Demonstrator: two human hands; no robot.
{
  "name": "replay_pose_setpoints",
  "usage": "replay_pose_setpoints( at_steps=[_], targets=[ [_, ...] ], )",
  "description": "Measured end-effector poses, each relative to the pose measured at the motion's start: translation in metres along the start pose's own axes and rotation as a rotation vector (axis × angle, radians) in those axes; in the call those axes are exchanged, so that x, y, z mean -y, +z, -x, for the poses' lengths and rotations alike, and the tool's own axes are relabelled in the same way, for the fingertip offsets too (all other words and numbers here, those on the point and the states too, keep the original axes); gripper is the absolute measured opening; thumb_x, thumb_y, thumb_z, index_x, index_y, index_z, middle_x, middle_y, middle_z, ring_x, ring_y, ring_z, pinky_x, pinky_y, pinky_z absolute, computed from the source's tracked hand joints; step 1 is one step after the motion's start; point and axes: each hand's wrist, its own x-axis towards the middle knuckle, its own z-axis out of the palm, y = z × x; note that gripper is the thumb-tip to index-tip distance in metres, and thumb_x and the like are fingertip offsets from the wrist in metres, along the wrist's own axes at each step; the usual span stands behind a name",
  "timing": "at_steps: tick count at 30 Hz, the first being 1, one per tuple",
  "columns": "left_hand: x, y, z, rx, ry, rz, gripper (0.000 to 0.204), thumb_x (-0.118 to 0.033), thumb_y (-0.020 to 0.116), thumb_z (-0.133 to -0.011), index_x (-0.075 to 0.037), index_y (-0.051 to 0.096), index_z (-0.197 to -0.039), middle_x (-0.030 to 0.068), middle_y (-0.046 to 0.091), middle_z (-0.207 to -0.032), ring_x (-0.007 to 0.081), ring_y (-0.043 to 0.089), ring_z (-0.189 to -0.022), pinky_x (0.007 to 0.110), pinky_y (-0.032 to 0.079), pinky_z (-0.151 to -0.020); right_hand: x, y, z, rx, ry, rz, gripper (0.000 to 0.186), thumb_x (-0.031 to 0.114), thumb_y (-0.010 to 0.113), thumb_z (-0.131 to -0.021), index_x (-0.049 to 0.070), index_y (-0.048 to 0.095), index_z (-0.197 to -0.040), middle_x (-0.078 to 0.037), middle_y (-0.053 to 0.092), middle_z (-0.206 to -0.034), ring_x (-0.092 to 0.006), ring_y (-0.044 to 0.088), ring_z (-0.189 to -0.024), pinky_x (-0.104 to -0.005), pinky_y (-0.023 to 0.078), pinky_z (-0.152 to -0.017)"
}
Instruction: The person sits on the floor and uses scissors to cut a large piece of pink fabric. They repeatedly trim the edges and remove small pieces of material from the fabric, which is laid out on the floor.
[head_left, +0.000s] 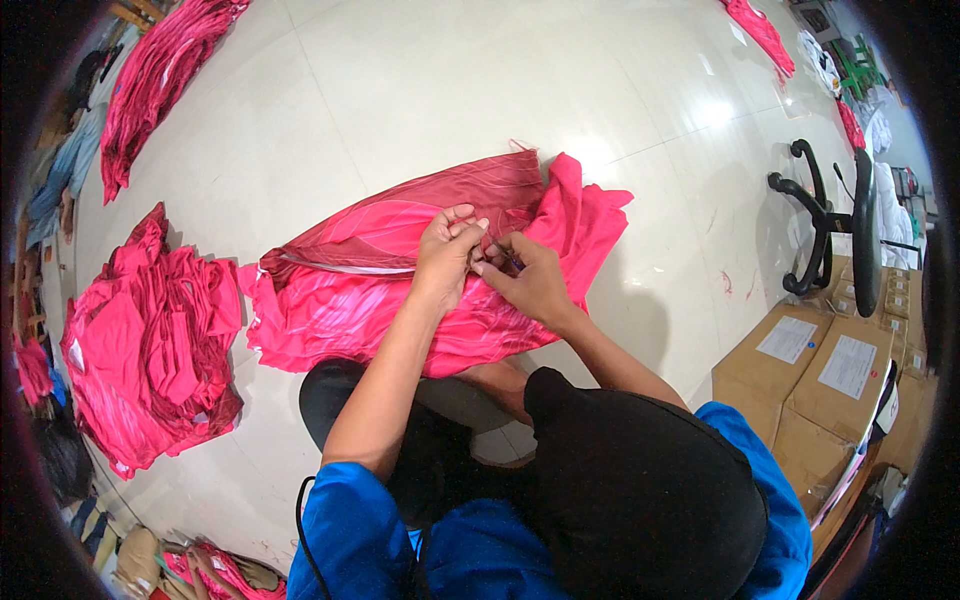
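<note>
A pink garment (400,310) with a darker red, thin-striped part lies spread across my lap and the floor in front of me. My left hand (452,252) is raised over its middle, thumb and fingers pinched together. Close beside it, my right hand (530,278) is closed too, its fingertips meeting those of the left. A small dark thing shows between the right fingers, too small to name. Whether a fold of cloth or a thread sits in the left fingertips cannot be made out. Loose threads stick up at the garment's far edge.
To the left lies a heap of pink garments (155,350); a long pink pile (160,85) stretches at the far left. On the right are cardboard boxes (800,370) and a black wheeled chair base (825,215). More pink cloth (760,40) lies far right on the tiled floor (450,80).
</note>
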Motion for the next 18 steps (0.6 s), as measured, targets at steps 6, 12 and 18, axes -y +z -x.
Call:
replay_pose_setpoints(
  at_steps=[6, 12, 18],
  targets=[
    [0.000, 0.007, 0.004, -0.010, 0.142, -0.206, 0.037, -0.002, 0.077, -0.103, -0.005, 0.059, -0.135, -0.0010, 0.064, -0.100, 0.0059, 0.060, -0.082, 0.022, 0.049, -0.072, 0.011, -0.011, -0.029, -0.228, 0.053, -0.181, 0.027, 0.018, 0.083, -0.101, -0.003, 0.076, -0.116, -0.005, 0.078, -0.094, -0.0101, 0.067, -0.082, -0.0295, 0.055, -0.073],
    [0.000, 0.009, 0.005, 0.022, 0.223, -0.295, 0.034, -0.003, 0.077, -0.104, -0.006, 0.062, -0.134, -0.0013, 0.064, -0.102, 0.0043, 0.059, -0.083, 0.022, 0.048, -0.072, 0.015, -0.018, -0.045, -0.066, 0.152, -0.307, 0.025, 0.020, 0.080, -0.102, -0.004, 0.078, -0.110, -0.008, 0.078, -0.091, -0.0114, 0.067, -0.082, -0.0318, 0.054, -0.074],
    [-0.002, 0.008, 0.007, -0.002, 0.175, -0.243, 0.028, -0.001, 0.075, -0.103, -0.007, 0.066, -0.130, -0.0027, 0.062, -0.101, 0.0035, 0.055, -0.084, 0.021, 0.047, -0.074, 0.014, -0.030, -0.048, -0.050, 0.120, -0.231, 0.022, 0.021, 0.078, -0.105, -0.001, 0.076, -0.104, -0.002, 0.073, -0.088, -0.0088, 0.063, -0.081, -0.0307, 0.051, -0.072]
  ],
)
